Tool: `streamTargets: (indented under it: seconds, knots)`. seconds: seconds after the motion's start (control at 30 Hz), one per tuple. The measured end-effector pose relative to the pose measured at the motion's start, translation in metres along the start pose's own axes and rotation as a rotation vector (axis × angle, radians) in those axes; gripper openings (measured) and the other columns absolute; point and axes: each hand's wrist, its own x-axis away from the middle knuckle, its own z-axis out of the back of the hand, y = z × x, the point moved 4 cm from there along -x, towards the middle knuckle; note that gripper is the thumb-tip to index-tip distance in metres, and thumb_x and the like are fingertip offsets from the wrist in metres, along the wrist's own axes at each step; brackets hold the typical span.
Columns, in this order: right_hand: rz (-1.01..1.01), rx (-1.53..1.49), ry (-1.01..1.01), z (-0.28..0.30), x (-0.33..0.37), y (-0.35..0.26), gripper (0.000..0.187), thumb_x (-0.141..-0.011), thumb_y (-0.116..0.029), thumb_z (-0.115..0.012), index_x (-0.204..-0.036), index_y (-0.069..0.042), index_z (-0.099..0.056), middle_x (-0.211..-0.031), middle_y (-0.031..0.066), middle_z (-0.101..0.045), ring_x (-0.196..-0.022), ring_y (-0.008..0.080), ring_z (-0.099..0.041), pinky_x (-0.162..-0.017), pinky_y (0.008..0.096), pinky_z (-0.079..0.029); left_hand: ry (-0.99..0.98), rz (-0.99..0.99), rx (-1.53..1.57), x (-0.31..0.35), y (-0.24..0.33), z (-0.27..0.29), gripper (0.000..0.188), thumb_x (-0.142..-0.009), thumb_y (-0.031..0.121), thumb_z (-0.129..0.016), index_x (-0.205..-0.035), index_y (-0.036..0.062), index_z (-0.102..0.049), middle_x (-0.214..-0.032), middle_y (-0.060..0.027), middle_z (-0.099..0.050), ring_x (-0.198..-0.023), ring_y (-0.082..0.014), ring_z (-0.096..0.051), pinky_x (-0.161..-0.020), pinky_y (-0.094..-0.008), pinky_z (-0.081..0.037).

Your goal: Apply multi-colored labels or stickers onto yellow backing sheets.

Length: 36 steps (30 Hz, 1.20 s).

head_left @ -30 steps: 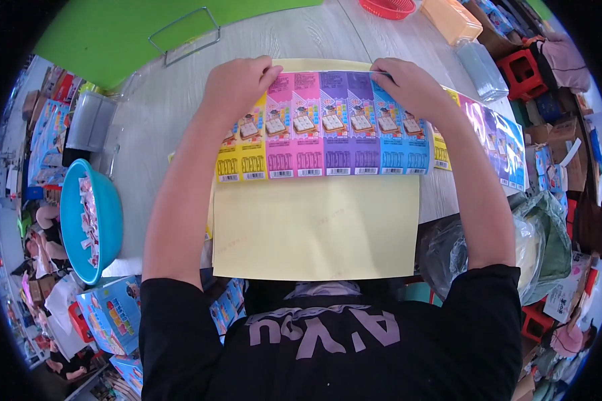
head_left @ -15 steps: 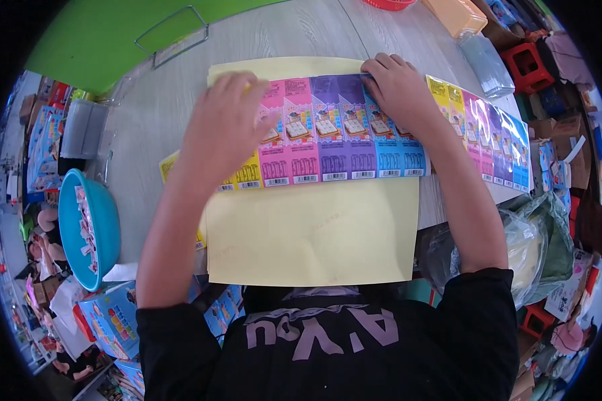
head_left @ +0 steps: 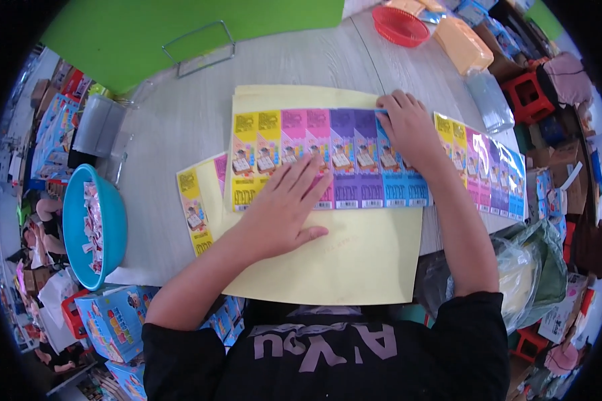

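Observation:
A long printed sheet (head_left: 269, 144) with yellow, pink, purple and blue panels lies across pale yellow backing paper (head_left: 334, 267). On its lower middle my left hand (head_left: 284, 210) rests flat, open, fingers spread and thumb over the bare paper. My right hand (head_left: 411, 134) lies at the sheet's upper right corner, fingers loosely bent over the edge and thumb apart; I see no grip there. A second printed sheet (head_left: 478, 157) lies right of my right forearm. Part of another printed sheet (head_left: 192, 207) sticks out at the left under the backing paper.
A teal basin (head_left: 117, 227) with small wrapped pieces stands at the left edge. A wire stand (head_left: 201, 50) is by the green panel (head_left: 180, 30). At the far right are a red basket (head_left: 400, 28), an orange block-shaped pack (head_left: 463, 45) and clear plastic sleeves (head_left: 489, 103).
My left hand has come down from the sheet's upper left to its lower middle and flattened, uncovering the yellow panels. My right hand stays at the upper right corner. The whole view has shifted.

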Motion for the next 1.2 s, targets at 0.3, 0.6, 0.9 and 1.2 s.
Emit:
streamTargets:
  seconds: [0.3, 0.6, 0.9, 1.2]
  knots:
    - [-0.033, 0.026, -0.036, -0.002, 0.0, -0.001, 0.017, -0.1, -0.018, -0.064, -0.112, -0.006, -0.062, -0.109, 0.0129, -0.062, -0.108, 0.0353, -0.061, -0.095, 0.0474, -0.049, 0.03, -0.23, -0.012, 0.012, 0.002, -0.002, 0.084, -0.102, 0.064, -0.046, -0.157, 0.0014, -0.043, -0.168, -0.0217, -0.034, -0.16, -0.038, -0.023, -0.131, -0.0534, -0.015]
    - [0.203, 0.254, 0.065, 0.028, -0.005, -0.028, 0.026, -0.093, -0.016, -0.069, -0.118, -0.007, -0.065, -0.118, 0.0118, -0.064, -0.113, 0.0352, -0.059, -0.102, 0.0509, -0.044, -0.001, -0.265, 0.066, 0.012, 0.001, -0.007, 0.095, -0.096, 0.07, -0.053, -0.158, -0.0018, -0.04, -0.17, -0.0211, -0.031, -0.161, -0.0337, -0.023, -0.131, -0.0482, -0.016]
    - [0.333, -0.052, -0.412, 0.043, 0.075, -0.135, 0.055, -0.087, -0.03, -0.075, -0.134, -0.005, -0.062, -0.135, 0.0141, -0.06, -0.127, 0.0342, -0.056, -0.113, 0.0501, -0.04, -0.029, -0.28, 0.08, 0.013, 0.001, -0.004, 0.097, -0.092, 0.069, -0.061, -0.157, -0.0006, -0.043, -0.172, -0.0212, -0.027, -0.162, -0.0343, -0.02, -0.131, -0.048, -0.016]
    - [0.186, -0.057, -0.455, 0.039, 0.117, -0.147, 0.084, -0.096, -0.059, -0.061, -0.158, -0.006, -0.044, -0.161, 0.0204, -0.042, -0.152, 0.0357, -0.037, -0.125, 0.0524, -0.027, -0.066, -0.239, 0.065, 0.015, 0.005, 0.002, 0.103, -0.095, 0.066, -0.06, -0.159, -0.0094, -0.031, -0.171, -0.0259, -0.026, -0.161, -0.0362, -0.02, -0.131, -0.0467, -0.016]
